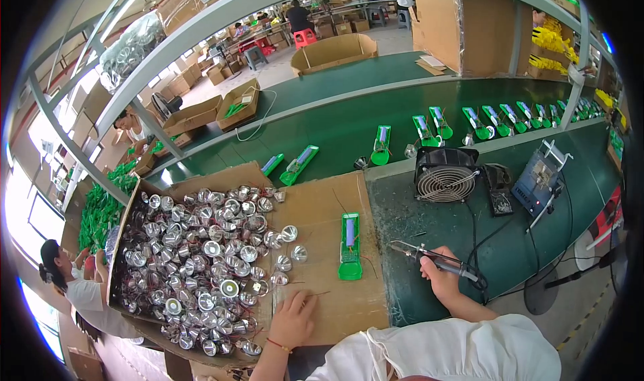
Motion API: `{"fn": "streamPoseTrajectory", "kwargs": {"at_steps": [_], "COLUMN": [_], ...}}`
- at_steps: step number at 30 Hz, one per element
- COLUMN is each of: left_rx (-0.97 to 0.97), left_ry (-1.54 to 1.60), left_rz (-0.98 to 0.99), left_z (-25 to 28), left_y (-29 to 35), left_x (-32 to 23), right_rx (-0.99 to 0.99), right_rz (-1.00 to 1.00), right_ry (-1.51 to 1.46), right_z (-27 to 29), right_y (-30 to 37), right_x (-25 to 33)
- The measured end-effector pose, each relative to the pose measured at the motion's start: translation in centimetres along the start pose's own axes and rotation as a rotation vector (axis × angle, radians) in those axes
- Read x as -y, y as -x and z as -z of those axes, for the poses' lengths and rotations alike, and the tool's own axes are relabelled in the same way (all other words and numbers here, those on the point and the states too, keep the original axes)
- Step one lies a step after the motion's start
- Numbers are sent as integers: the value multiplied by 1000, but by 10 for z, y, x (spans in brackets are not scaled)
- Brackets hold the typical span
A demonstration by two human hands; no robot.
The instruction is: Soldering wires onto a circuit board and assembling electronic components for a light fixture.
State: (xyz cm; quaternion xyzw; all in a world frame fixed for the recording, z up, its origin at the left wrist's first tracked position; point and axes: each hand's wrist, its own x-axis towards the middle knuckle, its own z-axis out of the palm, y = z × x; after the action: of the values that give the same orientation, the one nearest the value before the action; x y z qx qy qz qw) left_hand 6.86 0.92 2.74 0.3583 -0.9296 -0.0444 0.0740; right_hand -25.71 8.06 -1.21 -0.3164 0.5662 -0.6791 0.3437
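Green plastic casing (350,269) with blue cylindrical cell (349,232) lies mid-frame. Lower right, the right hand (441,278) grips a metal-tipped soldering iron (457,267) — left hand (292,320) rests, fingers spread, on brown cardboard (322,247).

White top (463,347), loose folds; pale drawstring cord (373,347); thin red bracelet (278,345), left wrist (282,338)

Left of the fan (446,182), upper reflector cups (212,249) hide those beneath. Nearer than the fan, right hand (444,280) partly covers soldering iron (459,267). Right of the fan, farthest green housings (585,108) too small to separate. Far beyond, seated worker's (298,17) hands hidden.
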Motion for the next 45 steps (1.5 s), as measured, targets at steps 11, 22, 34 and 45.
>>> {"fn": "streamPoseTrajectory", "kwargs": {"at_steps": [11,22,34,45], "left_rx": [-198,-298,-249,-249], "left_ry": [86,907,941,822], "left_rz": [336,600,645,586], "left_z": [-8,-15,-42,-39], "left_y": [-28,-74,-89,-103], "left_x": [6,-17,-22,-25], "right_rx": [9,121,260,164], "right_rz": [66,-8,231,140], "right_ry": [27,21,269,230], "right_z": [-1,-17,-40,-55], "right_y": [9,19,14,4], "right_x": [12,18,16,-1]}}
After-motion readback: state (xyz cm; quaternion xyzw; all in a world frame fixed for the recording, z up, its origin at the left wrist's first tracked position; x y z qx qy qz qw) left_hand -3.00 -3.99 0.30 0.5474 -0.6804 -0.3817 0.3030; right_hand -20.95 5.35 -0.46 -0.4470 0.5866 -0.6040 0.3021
